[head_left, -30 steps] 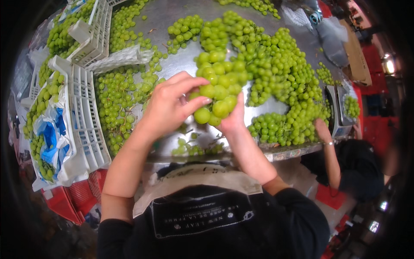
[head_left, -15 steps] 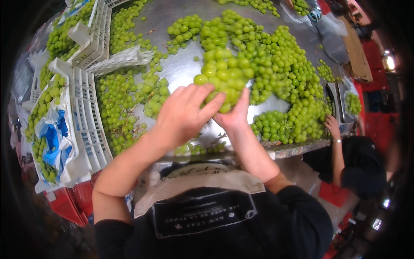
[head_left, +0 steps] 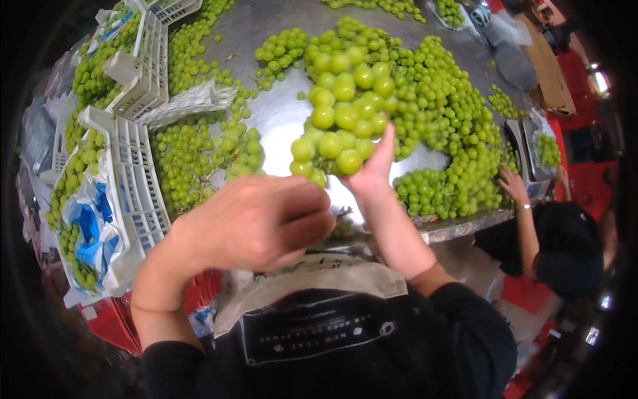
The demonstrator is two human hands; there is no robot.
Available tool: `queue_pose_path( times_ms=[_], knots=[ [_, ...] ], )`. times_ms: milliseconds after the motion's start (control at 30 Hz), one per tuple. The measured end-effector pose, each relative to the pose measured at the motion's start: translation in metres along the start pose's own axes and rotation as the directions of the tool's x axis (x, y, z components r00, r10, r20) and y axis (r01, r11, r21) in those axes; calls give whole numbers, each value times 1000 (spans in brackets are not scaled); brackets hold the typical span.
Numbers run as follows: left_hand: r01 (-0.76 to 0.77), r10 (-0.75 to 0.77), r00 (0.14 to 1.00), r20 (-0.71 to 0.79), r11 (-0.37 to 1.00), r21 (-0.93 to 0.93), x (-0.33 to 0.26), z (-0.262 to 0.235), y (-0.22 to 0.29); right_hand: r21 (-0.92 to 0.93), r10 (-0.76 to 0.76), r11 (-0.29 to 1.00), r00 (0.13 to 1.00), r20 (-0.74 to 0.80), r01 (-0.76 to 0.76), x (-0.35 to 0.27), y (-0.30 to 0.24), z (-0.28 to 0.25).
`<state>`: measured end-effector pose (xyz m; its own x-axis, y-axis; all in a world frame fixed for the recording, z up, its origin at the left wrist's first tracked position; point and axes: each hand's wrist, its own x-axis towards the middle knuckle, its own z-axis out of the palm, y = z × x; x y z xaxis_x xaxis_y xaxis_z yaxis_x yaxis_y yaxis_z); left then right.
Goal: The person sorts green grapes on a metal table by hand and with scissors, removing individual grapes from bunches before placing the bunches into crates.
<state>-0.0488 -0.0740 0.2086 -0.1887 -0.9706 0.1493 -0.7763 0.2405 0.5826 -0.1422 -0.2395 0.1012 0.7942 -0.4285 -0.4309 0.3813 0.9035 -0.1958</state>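
Grasping the grape bunch (head_left: 345, 116) above the surface (head_left: 282, 123), the right hand (head_left: 370, 174) hides its fingers behind fruit. The bunch's long axis points forward, its far end hard to separate from heaped grapes (head_left: 455, 106). Whether the blurred left hand's (head_left: 259, 219) grip holds anything, I cannot tell. White lettering marks the black clothing (head_left: 319, 332).

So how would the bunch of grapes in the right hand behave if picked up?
The bunch would probably flex, being many separate grapes, not one solid piece. It may feel heavy, as the grapes look plump and closely packed. Grapes that came off would likely roll: they're round, and a loose one lies on the table.
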Motion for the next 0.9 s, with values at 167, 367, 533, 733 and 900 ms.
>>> queue_pose_path(
  times_ms=[167,367,533,733,900],
  knots=[
    [122,-127,969,-212,992,-38,-8,-1,-4,-38,-103,994,989,-105,100,-4,-13,24],
    [339,-529,758,-380,819,-463,6,43,-22,-67,-115,990,982,148,126,10,-18,4],
    [123,-641,626,-444,644,-755,26,79,-26,-60,-87,993,978,189,100,11,-10,5],
    [53,-533,622,-574,760,-648,36,89,-16,90,160,970,873,460,-226,25,-7,-19],
    [91,-417,611,-673,881,-464,43,88,-10,281,238,828,758,607,-485,33,4,-33]
  ],
)
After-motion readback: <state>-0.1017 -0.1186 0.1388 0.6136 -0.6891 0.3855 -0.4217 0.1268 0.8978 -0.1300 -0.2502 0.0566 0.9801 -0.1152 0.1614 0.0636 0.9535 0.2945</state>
